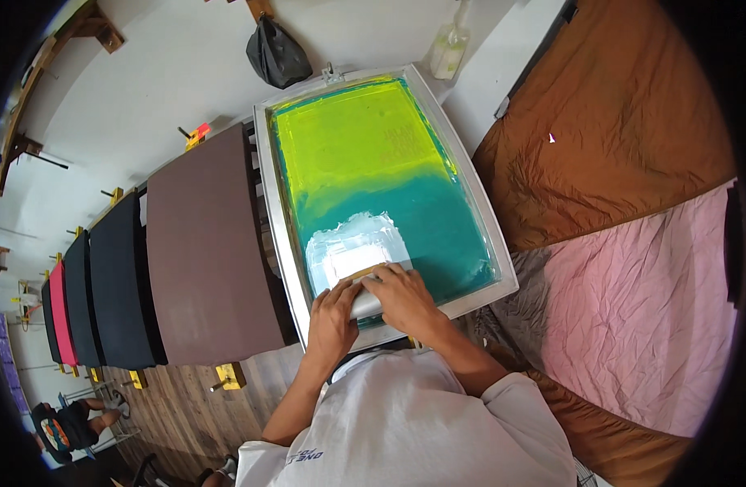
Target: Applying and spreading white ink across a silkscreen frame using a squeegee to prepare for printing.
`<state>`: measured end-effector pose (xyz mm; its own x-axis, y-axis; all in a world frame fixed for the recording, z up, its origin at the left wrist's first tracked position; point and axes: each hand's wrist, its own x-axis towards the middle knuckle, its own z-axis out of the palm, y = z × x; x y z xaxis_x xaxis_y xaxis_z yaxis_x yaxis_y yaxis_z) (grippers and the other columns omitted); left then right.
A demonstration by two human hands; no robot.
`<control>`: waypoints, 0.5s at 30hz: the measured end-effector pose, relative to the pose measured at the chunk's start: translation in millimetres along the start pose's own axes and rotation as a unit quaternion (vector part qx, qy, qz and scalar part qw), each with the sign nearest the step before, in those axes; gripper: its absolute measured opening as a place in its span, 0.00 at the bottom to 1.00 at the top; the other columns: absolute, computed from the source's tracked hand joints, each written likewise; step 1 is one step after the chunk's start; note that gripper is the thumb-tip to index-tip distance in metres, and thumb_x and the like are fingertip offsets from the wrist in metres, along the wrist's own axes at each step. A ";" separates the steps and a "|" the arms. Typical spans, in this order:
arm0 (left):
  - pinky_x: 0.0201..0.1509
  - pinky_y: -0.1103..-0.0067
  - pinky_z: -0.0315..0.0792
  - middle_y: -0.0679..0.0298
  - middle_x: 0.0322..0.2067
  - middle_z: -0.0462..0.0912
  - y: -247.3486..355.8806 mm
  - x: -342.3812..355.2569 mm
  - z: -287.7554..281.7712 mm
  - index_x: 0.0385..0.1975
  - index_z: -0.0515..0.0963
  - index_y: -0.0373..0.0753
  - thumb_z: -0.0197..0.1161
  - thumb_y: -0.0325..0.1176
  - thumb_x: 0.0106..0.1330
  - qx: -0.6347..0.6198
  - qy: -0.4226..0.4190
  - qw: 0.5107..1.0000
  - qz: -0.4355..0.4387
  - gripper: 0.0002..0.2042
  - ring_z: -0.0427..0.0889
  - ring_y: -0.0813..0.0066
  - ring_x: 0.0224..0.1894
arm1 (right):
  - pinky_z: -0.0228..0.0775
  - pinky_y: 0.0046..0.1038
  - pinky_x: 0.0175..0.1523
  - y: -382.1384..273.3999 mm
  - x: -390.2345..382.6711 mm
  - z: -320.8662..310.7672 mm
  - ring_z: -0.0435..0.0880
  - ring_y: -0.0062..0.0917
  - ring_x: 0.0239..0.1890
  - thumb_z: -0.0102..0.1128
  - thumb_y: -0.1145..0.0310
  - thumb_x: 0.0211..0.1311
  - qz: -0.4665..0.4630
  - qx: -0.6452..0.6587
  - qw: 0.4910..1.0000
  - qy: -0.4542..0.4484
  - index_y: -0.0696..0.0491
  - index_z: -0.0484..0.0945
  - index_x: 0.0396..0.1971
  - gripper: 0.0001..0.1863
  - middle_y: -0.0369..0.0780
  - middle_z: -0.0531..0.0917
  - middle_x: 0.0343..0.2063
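A squeegee (pixel 363 273) with a yellowish edge is held between both my hands at the near end of a screen-printing frame (pixel 271 195). My left hand (pixel 334 321) is closed on its left side, and my right hand (pixel 401 300) grips its right side. Just beyond the squeegee lies a patch of thick white ink (pixel 352 243). The mesh (pixel 446 219) is teal at the near half and yellow-green (pixel 340 130) at the far half, with faint lettering at the upper right. My fingers hide part of the squeegee, and its lower edge cannot be seen.
To the left stand several padded boards, the nearest a brown one (pixel 210 252), above a wooden floor (pixel 186 406). A black bag (pixel 277 53) hangs behind the frame. Brown (pixel 608 122) and pink (pixel 633 316) cloth covers the right side. Another person (pixel 68 430) is at lower left.
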<state>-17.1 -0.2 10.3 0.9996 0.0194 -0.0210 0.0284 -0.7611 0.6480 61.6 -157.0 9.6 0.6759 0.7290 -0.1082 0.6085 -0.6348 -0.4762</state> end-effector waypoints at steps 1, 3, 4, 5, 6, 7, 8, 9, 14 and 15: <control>0.66 0.60 0.65 0.46 0.58 0.75 -1.9 -0.6 2.6 0.58 0.73 0.34 0.56 0.12 0.45 -0.002 0.004 1.000 -0.003 0.33 0.71 0.51 0.64 | 0.67 0.45 0.56 -1.6 1.8 -0.6 0.70 0.41 0.63 0.57 0.81 0.51 0.006 -0.010 1.000 0.013 0.55 0.77 0.54 0.26 0.46 0.75 0.55; 0.66 0.60 0.65 0.47 0.57 0.76 -8.4 0.1 10.8 0.58 0.73 0.35 0.57 0.13 0.45 0.065 0.065 0.996 0.023 0.32 0.72 0.51 0.63 | 0.67 0.45 0.56 -2.3 4.7 5.1 0.70 0.41 0.63 0.57 0.82 0.51 0.008 -0.025 0.999 0.022 0.55 0.77 0.54 0.26 0.46 0.75 0.55; 0.66 0.60 0.65 0.47 0.57 0.76 -8.4 -1.2 11.5 0.58 0.73 0.35 0.57 0.13 0.45 0.061 0.069 0.996 0.019 0.32 0.72 0.51 0.63 | 0.67 0.45 0.55 -1.6 2.0 16.6 0.70 0.41 0.63 0.56 0.82 0.51 0.006 -0.037 0.998 0.057 0.55 0.77 0.54 0.26 0.46 0.75 0.55; 0.67 0.61 0.65 0.47 0.57 0.76 -9.0 -2.8 11.2 0.58 0.73 0.35 0.56 0.13 0.45 0.025 0.051 0.998 0.013 0.32 0.72 0.51 0.63 | 0.67 0.45 0.55 0.2 0.0 22.9 0.70 0.40 0.62 0.56 0.82 0.50 0.003 -0.049 0.994 0.093 0.55 0.77 0.54 0.26 0.45 0.74 0.56; 0.67 0.61 0.65 0.47 0.58 0.75 -10.9 -5.4 10.7 0.58 0.73 0.35 0.56 0.13 0.45 -0.010 0.036 0.999 0.005 0.33 0.72 0.51 0.63 | 0.67 0.45 0.55 -1.9 -1.4 14.6 0.69 0.41 0.63 0.55 0.82 0.51 0.010 -0.029 0.999 0.034 0.55 0.76 0.55 0.27 0.46 0.74 0.56; 0.68 0.61 0.64 0.46 0.58 0.74 -5.1 -9.2 5.0 0.58 0.73 0.35 0.56 0.12 0.45 -0.012 0.013 1.000 -0.001 0.33 0.71 0.50 0.64 | 0.67 0.45 0.55 -5.6 -3.1 5.9 0.69 0.41 0.63 0.55 0.82 0.51 0.005 -0.032 0.999 0.027 0.55 0.76 0.55 0.27 0.46 0.74 0.56; 0.68 0.60 0.64 0.46 0.58 0.74 -1.5 -11.4 4.0 0.58 0.73 0.35 0.56 0.12 0.45 -0.008 0.023 1.000 -0.001 0.33 0.71 0.50 0.64 | 0.67 0.45 0.56 -8.5 -3.0 -2.6 0.69 0.41 0.63 0.55 0.82 0.51 0.007 -0.019 1.000 0.006 0.55 0.76 0.55 0.27 0.47 0.73 0.57; 0.68 0.60 0.63 0.46 0.59 0.74 0.3 -10.0 3.6 0.58 0.73 0.35 0.56 0.12 0.44 -0.003 0.033 0.999 0.003 0.33 0.71 0.49 0.64 | 0.67 0.45 0.56 -9.3 -1.0 -8.0 0.69 0.41 0.63 0.56 0.83 0.50 0.012 -0.007 1.000 -0.012 0.55 0.75 0.56 0.28 0.47 0.73 0.57; 0.68 0.61 0.63 0.46 0.58 0.75 -4.5 -8.3 9.9 0.56 0.74 0.33 0.55 0.11 0.43 -0.011 0.072 0.997 -0.007 0.33 0.71 0.50 0.64 | 0.69 0.43 0.56 -3.9 -1.6 11.1 0.70 0.41 0.62 0.57 0.84 0.47 -0.018 -0.039 0.996 0.084 0.56 0.77 0.53 0.27 0.47 0.75 0.55; 0.68 0.61 0.63 0.46 0.58 0.75 1.6 -8.8 4.0 0.56 0.75 0.33 0.55 0.10 0.43 -0.022 0.050 0.998 -0.015 0.33 0.71 0.49 0.64 | 0.70 0.42 0.56 -5.4 -0.1 -4.1 0.70 0.42 0.62 0.56 0.84 0.47 -0.005 -0.010 1.000 0.015 0.56 0.77 0.53 0.28 0.47 0.75 0.56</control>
<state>-25.9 -4.2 8.5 0.9936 0.1072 0.0343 0.0553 -0.7307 0.6805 59.9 -154.6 15.8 0.6822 0.7270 -0.0775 0.6230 -0.6335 -0.4588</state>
